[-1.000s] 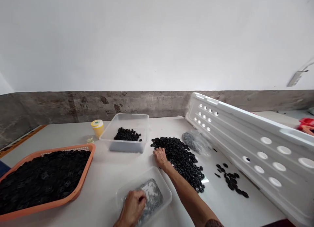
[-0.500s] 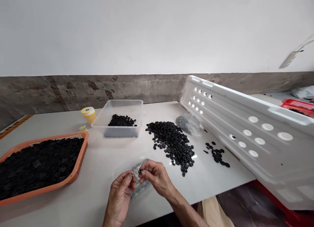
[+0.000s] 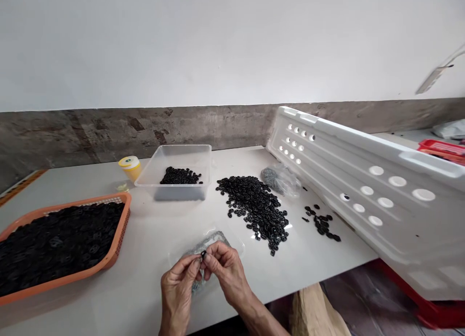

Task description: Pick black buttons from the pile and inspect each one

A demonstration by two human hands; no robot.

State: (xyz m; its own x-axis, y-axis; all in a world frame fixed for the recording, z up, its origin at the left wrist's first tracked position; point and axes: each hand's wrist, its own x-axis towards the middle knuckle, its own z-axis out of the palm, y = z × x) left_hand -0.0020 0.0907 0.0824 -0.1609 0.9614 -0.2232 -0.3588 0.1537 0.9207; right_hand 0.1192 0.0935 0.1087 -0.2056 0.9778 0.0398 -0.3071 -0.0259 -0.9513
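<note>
My right hand [image 3: 228, 273] pinches a small black ring-shaped piece [image 3: 203, 253] between thumb and fingers. Against that piece press the closed fingertips of my left hand [image 3: 178, 290]; whatever they hold is too small to make out. Under both hands lies a clear plastic bag [image 3: 218, 237] of small grey, metallic-looking parts, partly hidden by my fingers. To the right of my hands, a loose pile of similar black pieces [image 3: 254, 205] spreads over the white table [image 3: 145, 258].
An orange basket [image 3: 123, 219] full of black pieces stands at left. Behind are a clear plastic box [image 3: 181, 193] with black pieces and a yellow-and-white container [image 3: 131, 168]. A second bag [image 3: 281, 179], a few scattered black pieces [image 3: 322, 224] and a tilted white perforated panel [image 3: 327, 147] are at right.
My hands have come together, so the black piece in my right fingers now meets my left fingertips. More of the bag beneath shows. The view has shifted slightly.
</note>
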